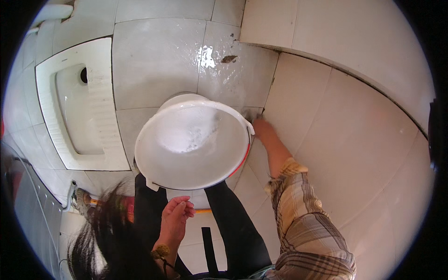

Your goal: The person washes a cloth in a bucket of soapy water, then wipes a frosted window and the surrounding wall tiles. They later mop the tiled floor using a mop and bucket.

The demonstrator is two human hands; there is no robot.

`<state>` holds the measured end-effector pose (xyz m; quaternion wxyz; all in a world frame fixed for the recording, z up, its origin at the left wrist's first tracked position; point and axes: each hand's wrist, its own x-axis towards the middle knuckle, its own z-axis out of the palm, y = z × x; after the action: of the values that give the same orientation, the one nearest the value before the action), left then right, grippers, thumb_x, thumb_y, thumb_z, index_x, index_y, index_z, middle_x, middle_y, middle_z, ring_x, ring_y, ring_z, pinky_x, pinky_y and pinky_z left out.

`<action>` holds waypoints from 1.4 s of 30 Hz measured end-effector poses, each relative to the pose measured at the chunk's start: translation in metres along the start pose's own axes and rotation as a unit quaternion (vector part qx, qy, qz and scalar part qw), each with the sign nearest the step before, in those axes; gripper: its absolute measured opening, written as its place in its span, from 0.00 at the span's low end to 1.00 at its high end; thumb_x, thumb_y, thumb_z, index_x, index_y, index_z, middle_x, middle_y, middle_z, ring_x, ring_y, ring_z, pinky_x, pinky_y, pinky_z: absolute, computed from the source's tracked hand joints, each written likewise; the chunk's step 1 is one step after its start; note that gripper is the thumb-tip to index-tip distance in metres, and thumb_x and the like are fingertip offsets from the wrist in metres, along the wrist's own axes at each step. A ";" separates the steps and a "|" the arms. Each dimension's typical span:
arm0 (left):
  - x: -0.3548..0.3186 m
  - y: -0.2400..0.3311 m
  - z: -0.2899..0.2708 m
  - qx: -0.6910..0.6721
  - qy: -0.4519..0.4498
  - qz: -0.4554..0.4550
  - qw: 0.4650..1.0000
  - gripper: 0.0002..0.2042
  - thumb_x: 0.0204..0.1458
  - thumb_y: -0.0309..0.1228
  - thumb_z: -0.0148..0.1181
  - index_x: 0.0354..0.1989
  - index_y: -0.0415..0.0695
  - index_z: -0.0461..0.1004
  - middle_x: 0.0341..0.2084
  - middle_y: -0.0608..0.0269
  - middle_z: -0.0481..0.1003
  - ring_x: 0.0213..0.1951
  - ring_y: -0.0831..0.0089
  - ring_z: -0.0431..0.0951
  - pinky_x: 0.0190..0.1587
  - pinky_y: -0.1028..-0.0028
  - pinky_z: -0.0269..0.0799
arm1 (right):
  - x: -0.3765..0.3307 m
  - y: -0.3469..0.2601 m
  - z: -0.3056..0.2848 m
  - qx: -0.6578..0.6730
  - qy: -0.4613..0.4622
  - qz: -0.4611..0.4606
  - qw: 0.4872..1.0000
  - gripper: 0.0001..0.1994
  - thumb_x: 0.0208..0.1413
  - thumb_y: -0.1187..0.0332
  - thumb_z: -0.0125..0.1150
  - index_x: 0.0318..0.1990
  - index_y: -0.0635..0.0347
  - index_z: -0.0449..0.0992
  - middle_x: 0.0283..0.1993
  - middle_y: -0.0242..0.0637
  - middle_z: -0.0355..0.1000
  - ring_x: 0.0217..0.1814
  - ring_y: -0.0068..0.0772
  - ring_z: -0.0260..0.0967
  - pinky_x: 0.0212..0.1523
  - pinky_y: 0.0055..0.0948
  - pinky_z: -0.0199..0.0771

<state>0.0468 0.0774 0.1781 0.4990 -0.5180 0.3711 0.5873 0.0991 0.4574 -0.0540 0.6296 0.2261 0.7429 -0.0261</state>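
A large white bucket [186, 169] with white foam [186, 133] inside stands before me, tilted in view between my dark-clad legs [233, 224]. Its white handle [224, 107] lies along the far rim. My right hand [264, 130] reaches down past the bucket's right side to the floor by the wall. Its fingers are blurred and closed about a fuzzy dark grey thing [251, 114], whose kind I cannot make out. Below the near rim hovers my left hand [176, 215], its fingers curled together with nothing visible in them.
At left, a white squat toilet [100, 140] is set into the tiled floor [158, 56]. Wet patches [207, 56] shine ahead. A tiled wall [350, 121] rises close on the right. Dark hair [116, 233] hangs at lower left, near a grey metallic panel [35, 210].
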 end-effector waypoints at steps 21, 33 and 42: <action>0.000 -0.006 0.001 0.028 0.024 -0.001 0.999 0.08 0.56 0.27 0.45 0.40 0.39 0.69 0.27 0.64 0.71 0.27 0.74 0.70 0.33 0.75 0.65 | -0.013 0.035 0.069 -0.183 0.350 -0.181 0.901 0.09 0.44 0.72 0.52 0.32 0.63 0.76 0.46 0.40 0.68 0.53 0.41 0.57 0.49 0.37 0.61; -0.003 -0.022 0.000 0.039 -0.015 0.008 0.999 0.09 0.55 0.31 0.49 0.40 0.41 0.70 0.28 0.65 0.70 0.30 0.75 0.69 0.36 0.75 0.64 | -0.061 0.056 -0.045 -0.248 0.369 -0.116 0.889 0.09 0.45 0.74 0.52 0.32 0.67 0.76 0.41 0.44 0.69 0.41 0.43 0.65 0.40 0.35 0.68; 0.005 -0.028 -0.014 0.014 -0.046 0.034 0.998 0.10 0.54 0.29 0.48 0.41 0.39 0.70 0.30 0.63 0.72 0.30 0.75 0.71 0.35 0.75 0.65 | -0.078 0.083 0.100 -0.048 0.334 -0.079 0.938 0.10 0.44 0.76 0.49 0.35 0.68 0.73 0.39 0.49 0.67 0.42 0.46 0.62 0.44 0.41 0.63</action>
<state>0.0770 0.0716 0.1727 0.5026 -0.4702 0.3737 0.6218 0.2303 0.4756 0.0196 0.3514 0.1318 0.9262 0.0366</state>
